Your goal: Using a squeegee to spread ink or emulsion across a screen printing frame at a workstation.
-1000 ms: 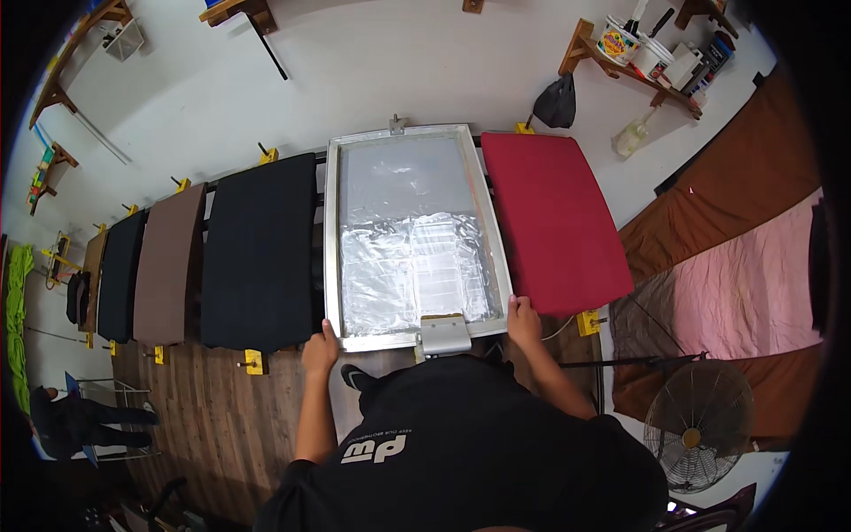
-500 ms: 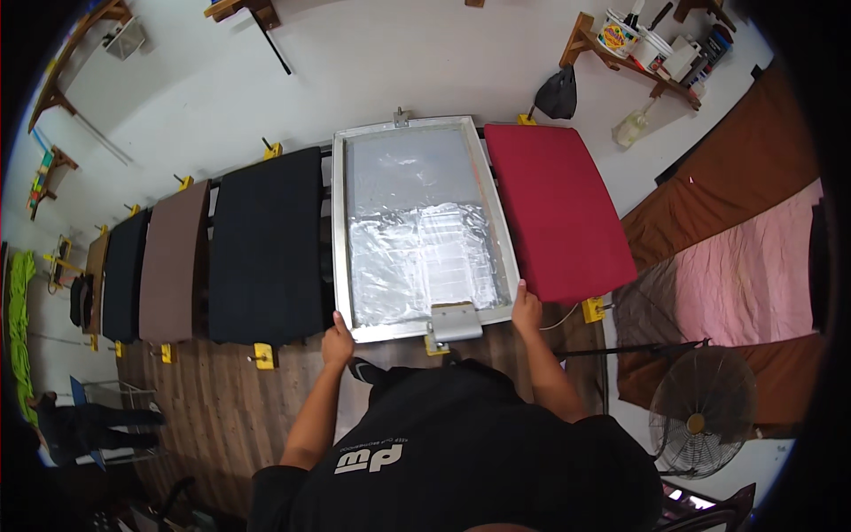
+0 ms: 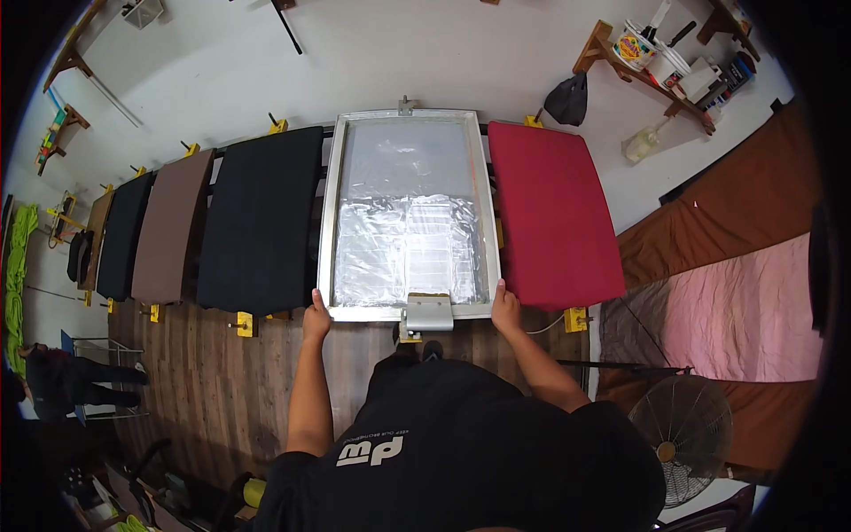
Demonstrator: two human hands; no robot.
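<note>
your left hand (image 3: pixel 316 321) and right hand (image 3: pixel 506 310) grip the metal-framed screen (image 3: pixel 409 217) at its near corners, apparently for balance.

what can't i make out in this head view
Head view: whatever lies under the metal frame, hidden by its shiny film.
Head view: left hand and right hand, most fingers hidden by frame or hand.
Head view: what the distant co-worker handles, too small and dim.
Head view: topmost right shelf, cut off by the edge.
</note>
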